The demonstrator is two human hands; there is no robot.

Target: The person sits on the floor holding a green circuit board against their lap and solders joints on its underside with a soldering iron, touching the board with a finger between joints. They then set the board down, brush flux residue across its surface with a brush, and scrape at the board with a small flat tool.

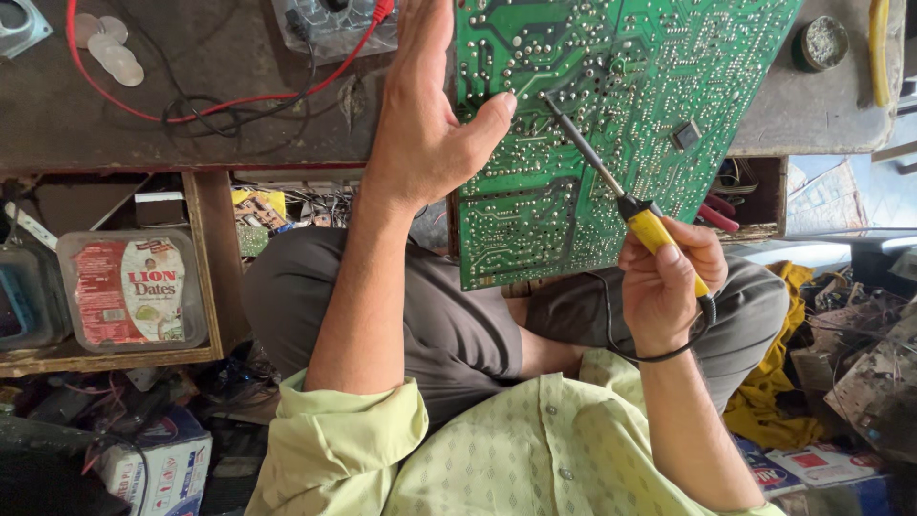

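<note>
Left hand grip clasps the green circuit board edge. Right hand grips a yellow-handled soldering iron. A clear, red-labelled tub sits on the shelf.

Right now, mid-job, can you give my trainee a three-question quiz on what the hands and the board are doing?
1. True or false: the right hand grips a yellow-handled soldering iron.
2. What does the left hand steady? A) the clear plastic tub B) the green circuit board C) the red wire
3. Fill in: the iron's tip meets the board's ____ side, the one dotted with joints.

Key: 1 true; 2 B; 3 solder.
</note>
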